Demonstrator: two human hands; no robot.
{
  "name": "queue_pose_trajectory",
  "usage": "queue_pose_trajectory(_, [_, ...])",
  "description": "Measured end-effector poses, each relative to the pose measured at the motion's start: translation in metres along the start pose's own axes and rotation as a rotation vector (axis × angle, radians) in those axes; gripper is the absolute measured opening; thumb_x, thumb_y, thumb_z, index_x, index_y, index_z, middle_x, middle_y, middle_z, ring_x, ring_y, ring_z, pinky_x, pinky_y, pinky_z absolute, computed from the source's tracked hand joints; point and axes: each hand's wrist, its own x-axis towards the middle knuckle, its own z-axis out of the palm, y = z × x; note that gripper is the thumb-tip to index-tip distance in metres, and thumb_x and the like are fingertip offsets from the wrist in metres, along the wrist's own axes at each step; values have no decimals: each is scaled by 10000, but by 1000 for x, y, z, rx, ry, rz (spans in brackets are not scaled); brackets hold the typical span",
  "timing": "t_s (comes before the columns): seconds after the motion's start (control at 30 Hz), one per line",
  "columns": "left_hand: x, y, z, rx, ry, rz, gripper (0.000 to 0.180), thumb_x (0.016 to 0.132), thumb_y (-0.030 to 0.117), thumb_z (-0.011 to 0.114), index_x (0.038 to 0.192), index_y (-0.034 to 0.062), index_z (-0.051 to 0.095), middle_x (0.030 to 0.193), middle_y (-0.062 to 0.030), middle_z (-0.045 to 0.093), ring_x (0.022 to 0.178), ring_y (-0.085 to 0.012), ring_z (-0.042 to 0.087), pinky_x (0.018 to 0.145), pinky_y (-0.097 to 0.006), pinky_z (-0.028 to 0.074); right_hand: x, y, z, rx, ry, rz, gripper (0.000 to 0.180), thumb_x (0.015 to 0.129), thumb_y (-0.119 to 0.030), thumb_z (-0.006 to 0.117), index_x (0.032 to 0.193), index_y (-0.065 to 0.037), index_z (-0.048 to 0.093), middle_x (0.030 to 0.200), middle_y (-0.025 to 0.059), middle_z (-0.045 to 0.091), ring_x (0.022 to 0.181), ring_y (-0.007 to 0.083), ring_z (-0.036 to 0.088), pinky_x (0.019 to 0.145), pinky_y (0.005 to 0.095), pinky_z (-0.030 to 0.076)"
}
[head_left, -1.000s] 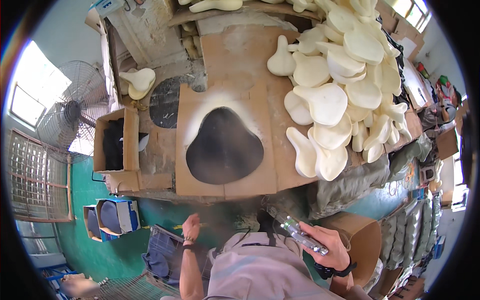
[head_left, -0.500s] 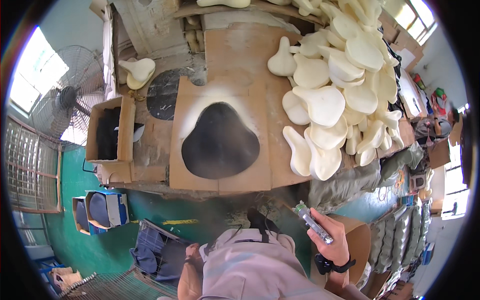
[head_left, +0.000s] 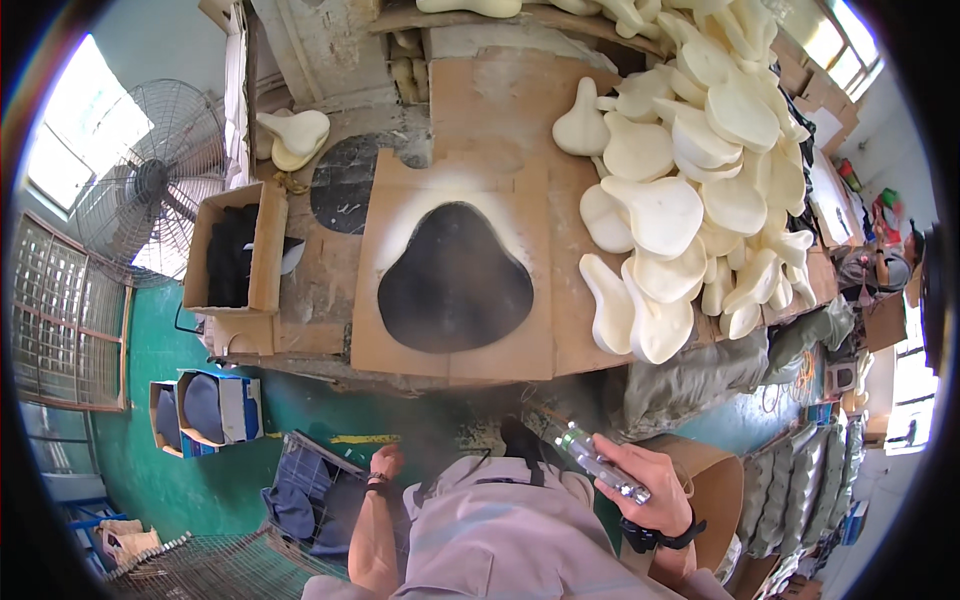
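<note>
My right hand (head_left: pixel 652 485) is wrapped round a metal spray gun (head_left: pixel 604 464), with a dark band on the wrist. The gun points up and left, below the table's front edge. My left hand (head_left: pixel 387 462) hangs at my left side, fingers loosely curled, with nothing visible in them. Ahead on the table, a black saddle-shaped piece (head_left: pixel 455 285) lies flat on a cardboard sheet (head_left: pixel 400 345). Pale overspray whitens the cardboard round its narrow top end. Neither hand touches it.
Cream foam saddle pads (head_left: pixel 655 215) are heaped on the table's right. At left stand a cardboard box (head_left: pixel 265 250) of black pieces and a wire fan (head_left: pixel 150 180). Below are small boxes (head_left: pixel 240 410) and a wire rack with dark cloth (head_left: pixel 300 490). A person (head_left: pixel 865 268) is far right.
My right hand has moved slightly left with the spray gun, which now points more to the left. My left hand has risen and come forward. The whole view has shifted a little.
</note>
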Motion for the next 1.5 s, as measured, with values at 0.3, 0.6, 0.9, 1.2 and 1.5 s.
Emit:
queue_pose_trajectory(0.3, [-9,-54,3,160,-24,-8,491,694,203,779,1148,23,735,1080,-162,750,982,-241,722,886,-326,552,-2,-6,0,18,144,107,519,789,8,732,1294,33,614,967,183,703,817,291,691,757,332,529])
queue_pose_trajectory(0.6, [1,-45,-5,262,-34,40,466,720,210,743,1144,17,735,1078,-175,748,1005,-263,717,882,-334,547,6,-11,3,30,315,69,572,769,36,742,1323,1,608,929,170,690,782,288,679,715,320,529])
queue_pose_trajectory(0.9, [38,12,-10,162,1,287,367,797,175,642,1130,58,746,1012,-155,760,934,-280,728,834,-357,557,-15,-5,-9,20,277,100,553,780,24,732,1318,27,604,921,172,689,747,267,671,702,323,522])
queue_pose_trajectory(1.2, [38,154,10,-118,122,556,287,896,2,582,1165,44,675,929,-62,705,800,-146,667,691,-287,550,-18,13,7,18,351,148,520,769,24,727,1280,24,629,921,178,677,737,290,661,698,326,518])
queue_pose_trajectory(1.5, [60,280,62,266,586,622,299,802,209,775,1077,146,676,971,-97,658,922,-301,653,824,-429,525,-13,20,-5,46,143,111,575,764,35,729,1325,1,607,877,168,669,713,286,650,678,322,514])
